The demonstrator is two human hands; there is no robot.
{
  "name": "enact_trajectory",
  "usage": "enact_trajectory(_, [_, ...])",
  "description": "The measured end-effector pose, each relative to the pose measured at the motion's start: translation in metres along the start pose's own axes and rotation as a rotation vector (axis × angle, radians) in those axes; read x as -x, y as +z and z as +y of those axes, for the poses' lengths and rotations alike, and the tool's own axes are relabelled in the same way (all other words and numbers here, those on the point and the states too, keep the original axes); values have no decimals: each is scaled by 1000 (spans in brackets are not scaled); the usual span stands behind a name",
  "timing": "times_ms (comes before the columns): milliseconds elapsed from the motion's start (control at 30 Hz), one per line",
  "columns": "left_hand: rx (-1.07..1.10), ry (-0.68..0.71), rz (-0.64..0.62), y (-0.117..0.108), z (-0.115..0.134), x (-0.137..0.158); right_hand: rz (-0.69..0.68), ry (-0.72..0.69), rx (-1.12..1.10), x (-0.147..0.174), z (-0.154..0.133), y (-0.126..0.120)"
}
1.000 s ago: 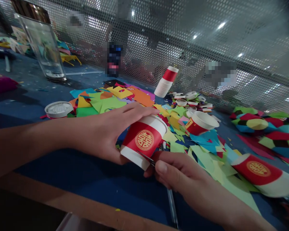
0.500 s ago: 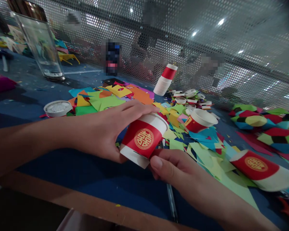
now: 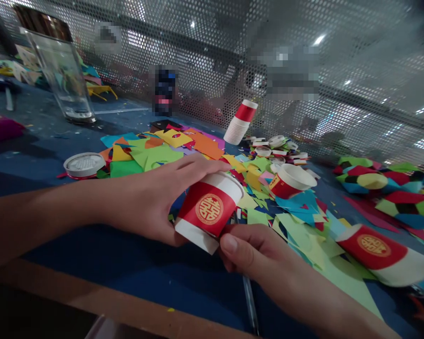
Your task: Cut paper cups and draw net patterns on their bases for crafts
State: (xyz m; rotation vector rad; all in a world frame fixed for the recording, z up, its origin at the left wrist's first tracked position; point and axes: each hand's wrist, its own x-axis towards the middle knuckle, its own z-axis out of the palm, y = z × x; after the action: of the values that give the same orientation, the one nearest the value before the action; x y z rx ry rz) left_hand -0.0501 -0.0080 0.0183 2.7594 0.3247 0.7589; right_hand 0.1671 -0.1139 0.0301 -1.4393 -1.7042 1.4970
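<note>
A red and white paper cup (image 3: pixel 209 209) with a round gold emblem is tilted in front of me, its rim up and to the right. My left hand (image 3: pixel 155 202) is wrapped round it from the left, the fingers over the far side near the rim. A dark slit shows low on the cup, near the border of the red band and the white base. My right hand (image 3: pixel 250 249) is closed in a pinch at the cup's lower right edge, by the slit. Its fingertips are partly hidden. A clear pen-like stick (image 3: pixel 249 296) lies beneath this hand.
Coloured paper scraps (image 3: pixel 162 153) cover the table's middle. An upright paper cup (image 3: pixel 292 181) and a cup lying on its side (image 3: pixel 378 249) are to the right. A cup stack (image 3: pixel 240 122) stands behind, a glass bottle (image 3: pixel 65 80) at left. The table's brown edge (image 3: pixel 92 292) is near me.
The view has shifted slightly, so things sit a little lower. The white base strip of the cup shows less of a gap at the slit. Both hands keep their hold.
</note>
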Motion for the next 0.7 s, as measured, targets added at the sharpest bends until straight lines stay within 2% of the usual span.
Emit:
enact_trajectory(167, [2, -52, -49, -4, 4, -2, -3, 6, 29, 0, -1, 1])
enact_trajectory(333, [14, -9, -4, -3, 2, -1, 1, 1, 3, 1, 1, 1])
enact_trajectory(500, [-48, -35, -48, -4, 2, 1, -21, 10, -2, 2, 0, -2])
enact_trajectory(700, [-83, -5, -41, 1, 3, 8, -36, 30, 28, 2, -4, 1])
